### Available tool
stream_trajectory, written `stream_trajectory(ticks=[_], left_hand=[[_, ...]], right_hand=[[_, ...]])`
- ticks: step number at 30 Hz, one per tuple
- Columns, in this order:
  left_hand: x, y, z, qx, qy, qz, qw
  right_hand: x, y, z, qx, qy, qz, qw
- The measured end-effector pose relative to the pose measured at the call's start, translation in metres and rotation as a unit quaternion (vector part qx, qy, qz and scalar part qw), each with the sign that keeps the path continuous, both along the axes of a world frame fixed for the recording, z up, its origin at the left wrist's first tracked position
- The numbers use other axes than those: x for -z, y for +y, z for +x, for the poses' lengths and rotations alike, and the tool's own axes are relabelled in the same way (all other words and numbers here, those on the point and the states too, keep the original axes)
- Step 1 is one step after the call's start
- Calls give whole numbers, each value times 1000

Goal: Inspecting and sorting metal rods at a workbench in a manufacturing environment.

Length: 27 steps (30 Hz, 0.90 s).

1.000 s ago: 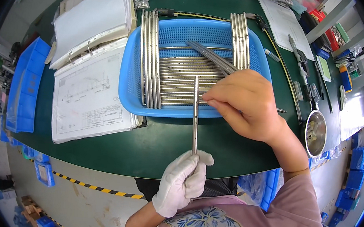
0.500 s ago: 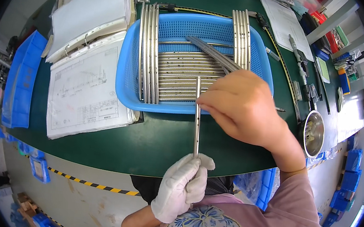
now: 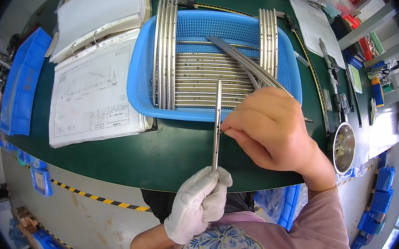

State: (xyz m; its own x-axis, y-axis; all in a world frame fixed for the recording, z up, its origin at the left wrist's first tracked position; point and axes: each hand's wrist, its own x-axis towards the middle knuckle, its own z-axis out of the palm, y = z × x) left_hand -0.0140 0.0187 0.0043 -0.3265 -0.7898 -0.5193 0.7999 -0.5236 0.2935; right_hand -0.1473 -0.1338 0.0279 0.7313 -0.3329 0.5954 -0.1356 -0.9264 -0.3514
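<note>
In its white glove, my left hand (image 3: 197,203) is wrapped round the lower end of a slim metal tube (image 3: 217,121). The tube stands nearly upright in view, with small dark holes along its length. Bare and closed in a pinch, my right hand (image 3: 268,131) is at the tube's right side, about mid-length. A thin dark tip shows between its fingertips and the tube; what it is I cannot make out. Behind lies a blue plastic basket (image 3: 138,90) with several similar metal tubes (image 3: 208,80), some laid crosswise and bundles standing over its left and right sides.
An open ring binder with a drawing sheet (image 3: 94,90) lies left of the basket, beside a blue bin (image 3: 21,83). To the right are calipers (image 3: 291,23), a micrometer-like tool (image 3: 330,65) and a metal bowl (image 3: 343,148). The green table's (image 3: 166,169) curved edge runs near me.
My right hand has slid down the tube toward me and slightly right, and a thin dark tip now shows at its fingertips. My left hand keeps its hold, almost unmoved.
</note>
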Motion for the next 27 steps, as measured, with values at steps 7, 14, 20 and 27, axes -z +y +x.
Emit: stream_trajectory(ticks=[7,14,20,27], left_hand=[[-1,-1,0,8,-14,-6,1000],[-3,-3,-2,11,-17,-7,1000],[0,-2,1,-5,-3,-1,1000],[0,-4,1,-5,10,1,1000]], right_hand=[[0,3,-1,-6,22,-21,1000],[11,7,0,16,66,-92,993],[0,14,-1,-6,-3,-61,998],[2,13,-1,-30,1,-31,999]])
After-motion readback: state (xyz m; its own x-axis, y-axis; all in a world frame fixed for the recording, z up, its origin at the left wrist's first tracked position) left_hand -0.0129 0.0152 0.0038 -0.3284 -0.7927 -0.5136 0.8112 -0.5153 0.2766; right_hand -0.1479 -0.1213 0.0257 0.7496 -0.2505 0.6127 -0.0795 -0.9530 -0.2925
